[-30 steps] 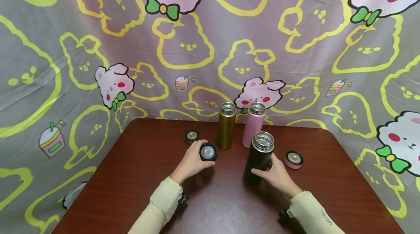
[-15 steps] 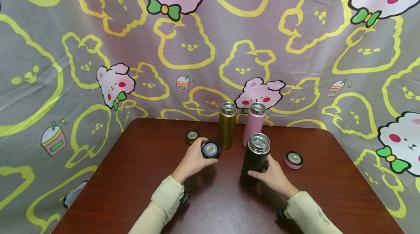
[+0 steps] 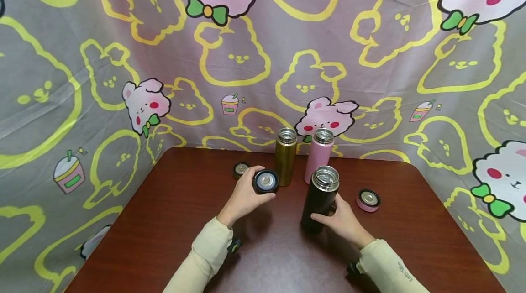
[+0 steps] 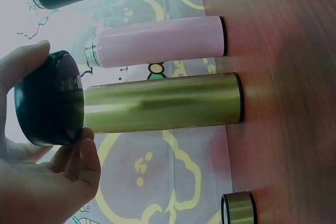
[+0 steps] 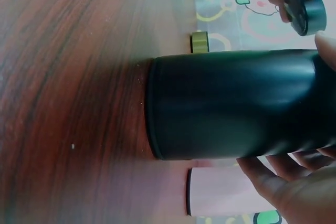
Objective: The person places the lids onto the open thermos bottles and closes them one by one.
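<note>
My left hand (image 3: pixel 246 195) pinches a black bottle lid (image 3: pixel 266 181) between thumb and fingers, its silvery inner side facing the head camera. In the left wrist view the lid (image 4: pixel 50 98) is raised well above the table. Around the body of a black thermos bottle (image 3: pixel 318 206) my right hand (image 3: pixel 343 220) curls, thumb in front. That bottle is lidless, its steel mouth uppermost, and it leans slightly. Behind the lid stands a gold bottle (image 3: pixel 285 160), and behind the black bottle a pink bottle (image 3: pixel 317 160); both are upright with uncovered steel necks.
A gold lid (image 3: pixel 240 170) lies on the brown table (image 3: pixel 164 220), partly hidden behind my left hand. To the right of the black bottle rests a pink lid (image 3: pixel 368 200), inner side up. A patterned cloth (image 3: pixel 255 23) hangs behind the table and along both sides.
My left hand has risen slightly and moved right with the black lid, closer to the gold bottle. The black bottle has shifted a little left in my right hand.
</note>
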### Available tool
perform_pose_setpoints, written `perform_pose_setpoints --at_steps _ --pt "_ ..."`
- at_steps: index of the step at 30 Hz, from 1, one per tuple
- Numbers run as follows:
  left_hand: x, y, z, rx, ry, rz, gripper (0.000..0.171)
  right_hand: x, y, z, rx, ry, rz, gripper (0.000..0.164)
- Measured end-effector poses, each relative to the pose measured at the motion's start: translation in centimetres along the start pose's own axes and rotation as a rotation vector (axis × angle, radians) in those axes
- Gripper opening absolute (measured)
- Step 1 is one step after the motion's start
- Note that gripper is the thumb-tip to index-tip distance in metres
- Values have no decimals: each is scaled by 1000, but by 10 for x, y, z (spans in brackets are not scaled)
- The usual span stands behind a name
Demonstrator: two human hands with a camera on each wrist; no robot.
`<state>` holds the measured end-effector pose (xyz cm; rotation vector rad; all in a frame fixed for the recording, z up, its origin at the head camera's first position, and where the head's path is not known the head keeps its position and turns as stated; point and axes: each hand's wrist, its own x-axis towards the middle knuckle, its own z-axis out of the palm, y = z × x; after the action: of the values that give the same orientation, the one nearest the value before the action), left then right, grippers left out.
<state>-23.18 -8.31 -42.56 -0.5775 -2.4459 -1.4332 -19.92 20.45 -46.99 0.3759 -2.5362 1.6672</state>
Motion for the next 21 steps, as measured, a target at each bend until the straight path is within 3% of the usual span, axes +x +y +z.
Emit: perform_pose_setpoints --at_steps 21 --pt "0 5 0 -34 23 68 69 -1 -1 -10 -6 -56 8 74"
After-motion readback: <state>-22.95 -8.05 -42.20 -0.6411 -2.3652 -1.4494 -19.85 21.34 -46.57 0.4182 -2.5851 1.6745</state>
